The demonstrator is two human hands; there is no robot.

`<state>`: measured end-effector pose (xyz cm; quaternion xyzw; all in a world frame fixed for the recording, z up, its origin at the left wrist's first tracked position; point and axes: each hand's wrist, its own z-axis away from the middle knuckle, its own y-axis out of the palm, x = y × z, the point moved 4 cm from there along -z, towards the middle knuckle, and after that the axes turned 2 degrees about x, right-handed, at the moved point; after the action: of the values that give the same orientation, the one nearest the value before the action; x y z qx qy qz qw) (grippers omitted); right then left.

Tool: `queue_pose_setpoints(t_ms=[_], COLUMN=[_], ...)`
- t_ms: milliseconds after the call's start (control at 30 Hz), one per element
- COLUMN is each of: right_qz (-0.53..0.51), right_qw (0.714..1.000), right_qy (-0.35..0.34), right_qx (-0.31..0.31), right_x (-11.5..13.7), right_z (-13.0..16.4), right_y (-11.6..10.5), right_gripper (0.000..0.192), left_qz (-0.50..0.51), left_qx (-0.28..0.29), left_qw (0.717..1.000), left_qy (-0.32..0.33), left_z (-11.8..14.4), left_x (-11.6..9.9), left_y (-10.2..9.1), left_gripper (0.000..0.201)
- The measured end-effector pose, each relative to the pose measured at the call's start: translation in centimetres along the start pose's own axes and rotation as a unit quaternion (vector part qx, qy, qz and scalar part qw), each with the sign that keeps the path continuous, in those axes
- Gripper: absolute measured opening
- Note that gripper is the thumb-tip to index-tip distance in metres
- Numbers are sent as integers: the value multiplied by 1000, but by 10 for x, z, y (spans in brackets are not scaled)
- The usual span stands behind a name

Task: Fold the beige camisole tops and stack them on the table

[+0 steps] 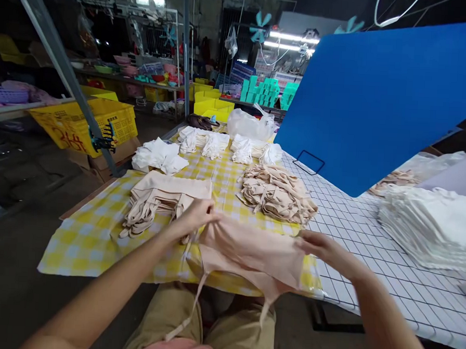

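A beige strapped garment [252,251] was held stretched over the near edge of the yellow checked tablecloth [93,229], pinched at its corners by the closed fingers of the left hand [197,214] and right hand [317,246] (straps dangling), beside a folded beige stack [165,197].

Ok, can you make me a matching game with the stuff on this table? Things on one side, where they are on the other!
Things:
1. beige cloth piece
2. neat beige stack
3. white folded stack
4. blue board

Places:
A. far right of the table
B. held between both hands
C. standing tilted above the grid cloth
D. left, on the yellow checked cloth

Pairs: 1-B, 2-D, 3-A, 4-C
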<state>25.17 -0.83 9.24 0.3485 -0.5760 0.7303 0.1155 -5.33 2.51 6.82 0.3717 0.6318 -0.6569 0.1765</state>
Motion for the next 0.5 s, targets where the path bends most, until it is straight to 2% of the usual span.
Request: queue_pose_setpoints(t_ms=[33, 67, 167, 233, 333, 500], right_qz=[-12, -10, 34, 37, 3, -33], right_qw=[999, 997, 992, 989, 986, 979], right_qy=[37, 71, 121, 121, 119, 84], right_qx=[31, 33, -33, -77, -119, -183], right_x=[-19, -37, -75, -85, -87, -82], right_z=[-10, -17, -32, -36, -37, -40], right_y=[15, 26, 44, 49, 48, 31], right_gripper=[43, 41, 32, 25, 20, 19], left_qz=[-30, -44, -57, -60, -66, -53], left_qx=[8, 21, 64, 71, 58, 49], left_qw=[1000, 999, 996, 995, 994, 995], left_qy=[-7, -11, -31, -41, -59, -71], left_z=[-6, -11, -22, -26, -30, -43], left_x=[8, 15, 26, 29, 33, 37], left_y=[17, 32, 58, 62, 56, 46], left_gripper=[23, 23, 23, 23, 16, 8])
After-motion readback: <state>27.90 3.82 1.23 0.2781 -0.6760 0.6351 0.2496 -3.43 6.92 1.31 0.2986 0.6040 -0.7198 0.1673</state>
